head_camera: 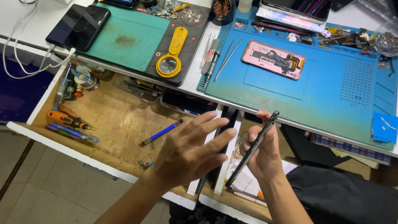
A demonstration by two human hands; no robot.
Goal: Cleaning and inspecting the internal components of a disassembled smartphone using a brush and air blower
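**Phone frame under inspection above open drawer**

The right hand (265,155) is gripping a dark phone (253,149) edge-on above the open drawer (116,120), just below the blue mat (331,91), while the left hand (190,151) is hovering beside it, fingers spread and empty. Inspection appears underway; a steadier two-handed hold looks needed.

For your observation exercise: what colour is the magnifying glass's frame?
Yellow; the magnifying glass shows best in the head view.

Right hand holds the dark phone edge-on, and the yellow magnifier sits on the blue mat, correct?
Not quite. In the head view the yellow plastic magnifier lies on the green mat, not the blue silicone mat. The right hand does hold the thin dark phone edge-on.
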